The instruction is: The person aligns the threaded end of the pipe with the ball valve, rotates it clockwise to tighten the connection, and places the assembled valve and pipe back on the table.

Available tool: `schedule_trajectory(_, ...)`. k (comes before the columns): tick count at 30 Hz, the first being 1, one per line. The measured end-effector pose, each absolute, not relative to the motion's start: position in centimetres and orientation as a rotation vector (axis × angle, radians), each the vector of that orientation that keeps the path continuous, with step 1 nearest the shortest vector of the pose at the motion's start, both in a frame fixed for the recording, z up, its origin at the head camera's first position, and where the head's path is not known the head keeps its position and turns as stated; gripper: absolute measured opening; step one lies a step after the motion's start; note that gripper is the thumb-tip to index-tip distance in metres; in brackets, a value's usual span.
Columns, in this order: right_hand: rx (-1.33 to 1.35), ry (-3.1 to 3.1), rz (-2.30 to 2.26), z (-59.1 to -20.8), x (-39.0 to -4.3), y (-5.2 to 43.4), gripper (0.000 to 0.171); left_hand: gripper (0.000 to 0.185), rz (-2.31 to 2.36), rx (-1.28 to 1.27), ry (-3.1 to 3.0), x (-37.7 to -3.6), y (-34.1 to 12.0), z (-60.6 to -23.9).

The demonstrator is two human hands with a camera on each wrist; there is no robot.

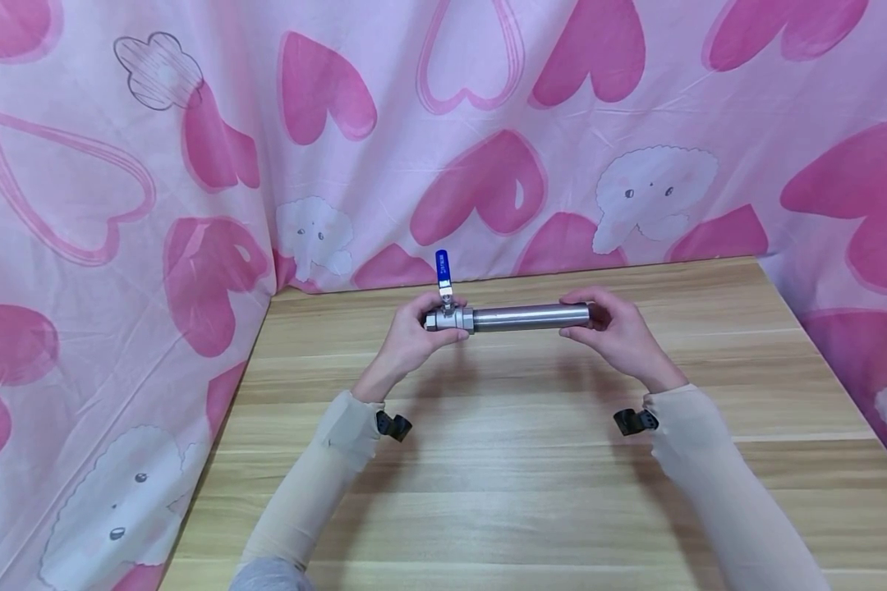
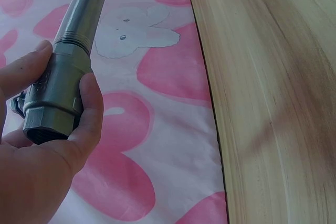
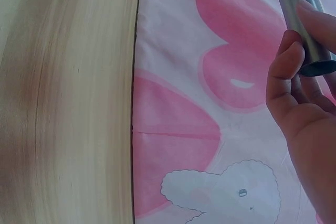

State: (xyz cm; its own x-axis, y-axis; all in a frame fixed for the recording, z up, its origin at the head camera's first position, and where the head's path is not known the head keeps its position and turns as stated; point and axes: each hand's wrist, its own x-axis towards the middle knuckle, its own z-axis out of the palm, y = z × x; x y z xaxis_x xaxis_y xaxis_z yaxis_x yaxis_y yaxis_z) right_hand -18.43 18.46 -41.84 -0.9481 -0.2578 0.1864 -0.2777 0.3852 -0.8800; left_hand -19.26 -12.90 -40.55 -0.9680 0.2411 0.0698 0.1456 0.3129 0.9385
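A steel pipe [image 1: 530,317] is held level above the wooden table [image 1: 532,492], joined at its left end to a metal ball valve [image 1: 449,318] whose blue lever handle [image 1: 442,268] stands upright. My left hand [image 1: 412,336] grips the valve body [image 2: 55,103], thumb and fingers curled round it. My right hand [image 1: 615,330] grips the pipe's right end [image 3: 302,30] with curled fingers. In the left wrist view the pipe [image 2: 84,9] runs away from the valve toward the top.
A pink cloth [image 1: 192,164] printed with hearts and white elephants hangs behind the table and down its left and right sides. The light wood tabletop stretches toward me under both forearms, which wear pale sleeves [image 1: 325,476].
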Motion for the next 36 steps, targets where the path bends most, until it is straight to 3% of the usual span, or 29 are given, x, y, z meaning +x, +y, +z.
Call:
schedule_trajectory(20, 0.439, -2.642, 1.64, -41.85, -18.29, 18.6, 0.039, 0.046, 1.784, 0.366, 2.465, -19.19, -12.69, -40.56)
schedule_trajectory(36, 0.48, -2.626, 1.667, -41.95, -18.29, 18.78, 0.047, 0.045, 1.784, 0.368, 2.46, -19.23, -12.67, -40.64)
